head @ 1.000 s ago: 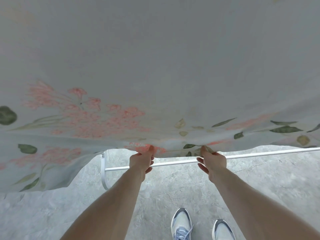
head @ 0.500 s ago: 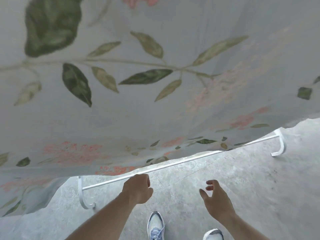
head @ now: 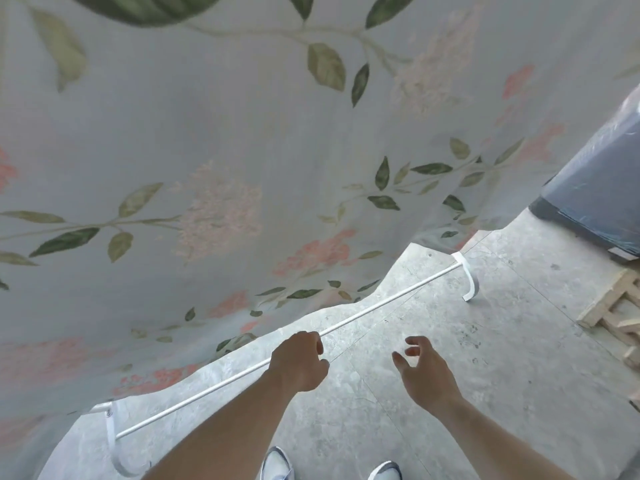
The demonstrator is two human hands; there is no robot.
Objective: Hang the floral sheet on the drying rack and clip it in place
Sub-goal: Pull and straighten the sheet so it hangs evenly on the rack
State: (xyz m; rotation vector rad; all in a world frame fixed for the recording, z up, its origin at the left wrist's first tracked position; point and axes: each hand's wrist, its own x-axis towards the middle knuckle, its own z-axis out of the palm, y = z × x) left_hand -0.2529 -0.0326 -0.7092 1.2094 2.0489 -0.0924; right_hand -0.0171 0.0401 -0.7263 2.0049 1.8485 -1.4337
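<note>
Draped across the whole upper and left part of the view: floral sheet (head: 214,161), pale grey-blue, printed with green leaves and pink blossom clusters, lower hem running in a wave from bottom left up toward the right. Below that hem, at lower left, curved white foot of the drying rack (head: 114,448), joined to a thin white rail (head: 381,301) slanting up and to the right above the floor. Near the middle, left hand (head: 298,363), back turned up, fingers curled over the rail; whether actually clasping the rail or only closed in front of it, cannot tell. Not touching the sheet, hem just above and to the left. Further right, right hand (head: 424,374), apart from rail and cloth alike, fingers spread and loosely bent, holding nothing. Beneath both forearms, at the bottom edge, two white shoes (head: 277,467) on mottled grey concrete floor (head: 512,375). At the rail's far right end, second curved white foot. Beyond it, upper right, dark bulky object under clear plastic wrap (head: 599,188); below that, at the right edge, pale wooden pallet (head: 613,306).
</note>
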